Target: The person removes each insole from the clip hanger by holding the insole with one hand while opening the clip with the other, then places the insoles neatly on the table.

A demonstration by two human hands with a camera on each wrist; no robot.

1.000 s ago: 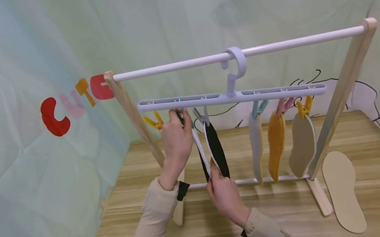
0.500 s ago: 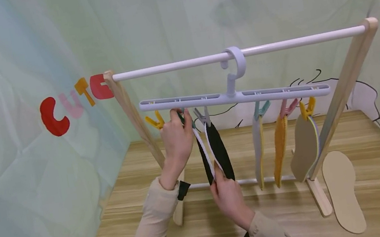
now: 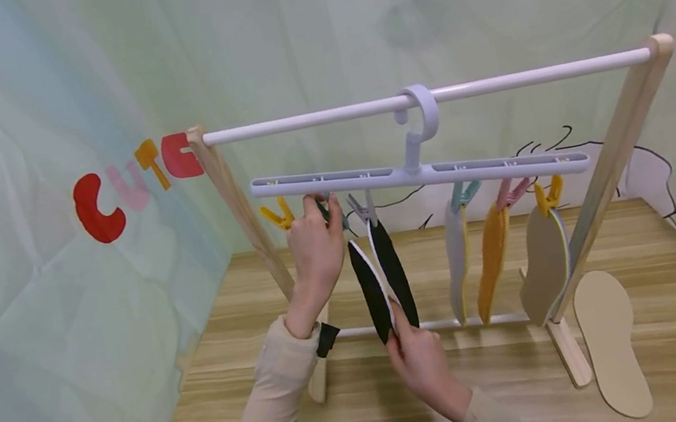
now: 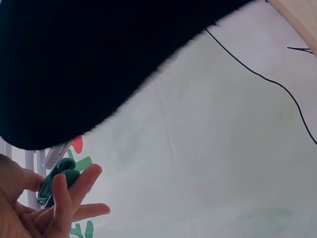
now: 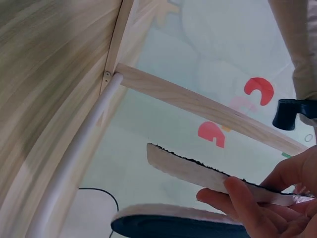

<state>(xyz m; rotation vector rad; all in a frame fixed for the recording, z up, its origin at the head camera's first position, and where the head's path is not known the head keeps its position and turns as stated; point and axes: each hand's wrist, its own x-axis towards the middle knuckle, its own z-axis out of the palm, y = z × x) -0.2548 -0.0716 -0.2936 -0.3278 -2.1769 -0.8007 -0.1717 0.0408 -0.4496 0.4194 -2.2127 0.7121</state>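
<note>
My left hand (image 3: 316, 248) is raised under the grey hanger (image 3: 333, 182), pinching a green clothes peg (image 4: 58, 171) between thumb and fingers. Below that peg, a black insole with a white side (image 3: 371, 287) is apart from it and leans to the left at its top. My right hand (image 3: 425, 367) grips this insole near its lower end. Right beside it a second black insole (image 3: 395, 276) hangs from a grey peg (image 3: 367, 210). In the left wrist view a dark, fuzzy-edged shape (image 4: 84, 64) covers the upper left.
On the hanger's right half hang a grey insole (image 3: 458, 266), an orange insole (image 3: 494, 264) and a brown insole (image 3: 542, 267). A yellow peg (image 3: 277, 215) hangs at the left end. The wooden rack (image 3: 613, 167) frames everything; a beige insole (image 3: 611, 345) lies on the table at right.
The right hand has moved down and to the right with the black-and-white insole, whose top has come away from the green peg. The left hand stays at the peg.
</note>
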